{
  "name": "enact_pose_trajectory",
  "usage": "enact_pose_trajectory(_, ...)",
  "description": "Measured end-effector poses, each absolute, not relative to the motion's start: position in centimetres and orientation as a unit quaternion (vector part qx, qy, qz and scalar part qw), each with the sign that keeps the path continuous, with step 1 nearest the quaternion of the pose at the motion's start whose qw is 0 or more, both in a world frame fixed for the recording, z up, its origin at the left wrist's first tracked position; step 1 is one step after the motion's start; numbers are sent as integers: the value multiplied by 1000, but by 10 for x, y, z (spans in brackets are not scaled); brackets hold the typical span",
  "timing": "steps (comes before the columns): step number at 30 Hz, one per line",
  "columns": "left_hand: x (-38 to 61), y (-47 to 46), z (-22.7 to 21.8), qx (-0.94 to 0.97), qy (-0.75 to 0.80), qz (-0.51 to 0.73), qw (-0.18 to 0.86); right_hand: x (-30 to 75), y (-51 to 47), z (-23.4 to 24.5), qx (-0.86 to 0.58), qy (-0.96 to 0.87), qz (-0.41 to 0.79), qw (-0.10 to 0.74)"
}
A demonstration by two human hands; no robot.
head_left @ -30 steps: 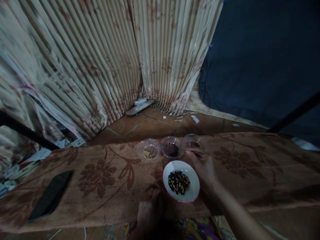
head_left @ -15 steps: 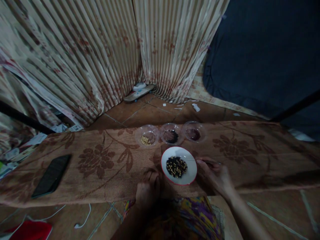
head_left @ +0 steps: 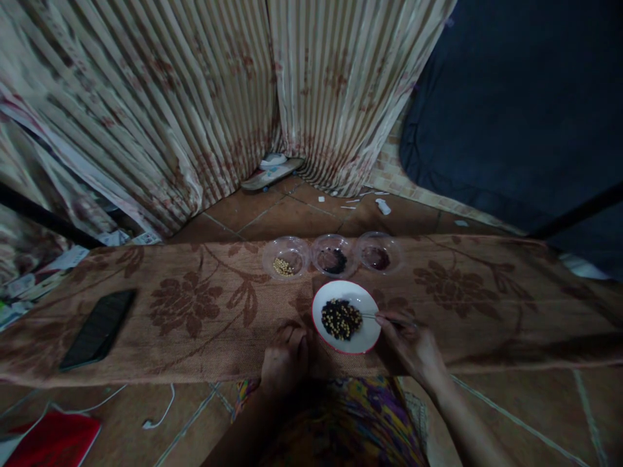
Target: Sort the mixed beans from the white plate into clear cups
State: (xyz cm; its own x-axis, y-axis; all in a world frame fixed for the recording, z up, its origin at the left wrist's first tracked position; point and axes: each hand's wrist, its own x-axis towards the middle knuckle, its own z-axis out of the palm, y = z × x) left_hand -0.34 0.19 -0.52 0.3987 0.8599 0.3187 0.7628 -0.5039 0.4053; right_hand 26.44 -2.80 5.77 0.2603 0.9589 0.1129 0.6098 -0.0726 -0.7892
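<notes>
The right hand point(head_left: 411, 344) is pinching a thin metal implement point(head_left: 368, 316), its tip meeting the black and yellow beans point(head_left: 341, 319) in a round white red-rimmed bowl point(head_left: 367, 336). The left hand point(head_left: 286, 357), fingers curled inward, is resting beside the bowl on brown floral cloth point(head_left: 204, 350). Three round clear plastic cups point(head_left: 317, 257) are standing behind the bowl. Printing on white papers point(head_left: 145, 238) at left is showing too small to read.

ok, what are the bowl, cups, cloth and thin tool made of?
Bowl: glossy white with red rim; ceramic or enamelled metal, can't tell which.
Cups: likely clear plastic, shiny; see-through walls with glints, though glass is possible.
Cloth: woven fabric, mostly matte; coarse texture shows.
Tool: probably metal, given its pale, thin shaft; partly hidden by the right hand.
</notes>
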Motion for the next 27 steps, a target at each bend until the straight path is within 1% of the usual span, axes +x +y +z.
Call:
enact_pose_trajectory(10,-3,2,-4,830,492,243,104,267,-30,51,-675,-591,191,398)
enact_pose_trajectory(18,-4,2,-4,829,490,246,111,270,-29,50,-642,-642,167,385)
enact_pose_trajectory(21,-3,2,-3,828,489,249,111,271,-27,52,-642,-635,177,391)
enact_pose_trajectory(27,-1,0,-4,824,497,253,104,266,-9,69,-640,-593,214,439)
